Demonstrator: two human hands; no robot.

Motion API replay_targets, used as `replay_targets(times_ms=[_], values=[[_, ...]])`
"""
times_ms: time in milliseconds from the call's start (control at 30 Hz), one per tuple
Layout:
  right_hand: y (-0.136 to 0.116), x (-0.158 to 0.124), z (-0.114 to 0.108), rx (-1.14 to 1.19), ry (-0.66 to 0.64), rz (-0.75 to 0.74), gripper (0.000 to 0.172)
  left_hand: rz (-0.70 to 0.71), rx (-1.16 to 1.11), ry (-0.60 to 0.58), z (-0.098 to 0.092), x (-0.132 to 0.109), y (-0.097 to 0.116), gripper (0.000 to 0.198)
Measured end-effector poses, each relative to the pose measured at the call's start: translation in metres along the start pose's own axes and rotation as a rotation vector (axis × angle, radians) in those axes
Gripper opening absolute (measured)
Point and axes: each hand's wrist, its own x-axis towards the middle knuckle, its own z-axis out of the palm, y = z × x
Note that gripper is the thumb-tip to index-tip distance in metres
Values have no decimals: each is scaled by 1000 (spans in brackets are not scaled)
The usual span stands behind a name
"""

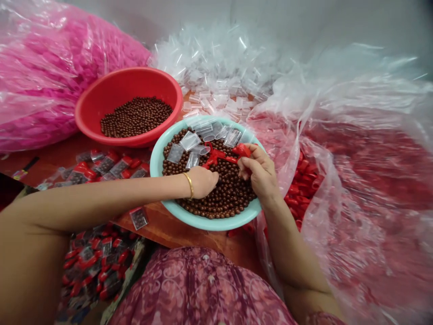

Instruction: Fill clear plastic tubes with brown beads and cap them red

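- The right hand (259,171), over the right side of the bowl (209,224), pinches a red cap (242,150) between thumb and fingers, a hold that seems to suit so small a piece and keeps it clear of the balls.
- The left hand (203,182) reaches over the near left rim of the bowl, fingers bent down at the balls (233,194); whether it grips anything I cannot tell.
- Clear cases (190,141) lie on the balls toward the far side of the bowl, probably so that both sit within easy reach.
- Loose caps (299,196) spill from a bag (365,225) right of the bowl, on the right hand's side, which likely spares a long reach.
- Left of the bowl, filled cases (117,166) with red ends lie grouped, apparently kept away from the loose parts.
- Beyond the bowl to the left, a red tub (126,83) holds more balls, perhaps as a reserve.
- The cap is glossy, bright red and rounded, its lower part hidden by fingers; the balls are brown, round and shiny; the clear cases are flat, see-through and lie at mixed angles.
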Motion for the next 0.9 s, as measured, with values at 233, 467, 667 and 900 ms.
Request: replay_targets(times_ms=[233, 467, 667, 900], values=[[2, 3, -4, 109, 77, -45, 23, -171, -600, 107, 4, 32, -3, 21], [4, 1, -5, 145, 76, -54, 32, 121, -1489, 322, 9, 9, -19, 20], [0, -7, -3, 86, -67, -41, 36, 294, -1544, 363, 11, 5, -14, 28], [-5, -19, -4, -173, -99, -48, 34, 325, -1461, 334, 7, 1, -13, 22]])
